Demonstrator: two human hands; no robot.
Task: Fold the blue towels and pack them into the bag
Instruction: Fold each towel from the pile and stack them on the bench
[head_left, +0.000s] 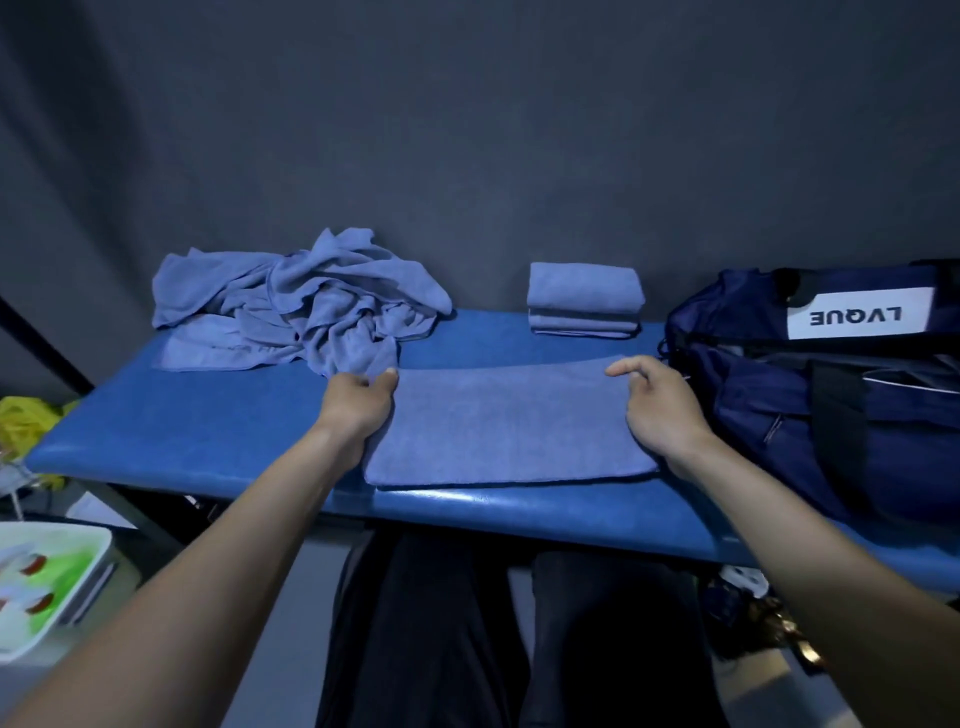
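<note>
the task looks to be somewhere in the middle. at the far side of the blue desk, right of centre, a small stack of folded towels already stands, two or maybe three pieces, i cannot count them surely. none of them is in the bag yet, as far as i can see.

one towel lies flat at the near edge of the desk, already folded to a long band. the left hand pinches its far left corner between thumb and fingers, and the right hand rests at the right end with fingers curled at the far right corner; whether it really pinches the cloth or only touches it i cannot tell. the two hands are well apart, one at each end, so i judge the next fold brings one end over the other.

much is left: a big crumpled pile of unfolded towels waits at the far left, and its near edge touches the left hand. the dark blue bag stands at the right end of the desk, just beside the right hand, and its opening is not clear to see.

off the desk, a white tray sits at the near left and something yellow above it. nothing blocks the fold, only the pile is close to the left corner
</note>
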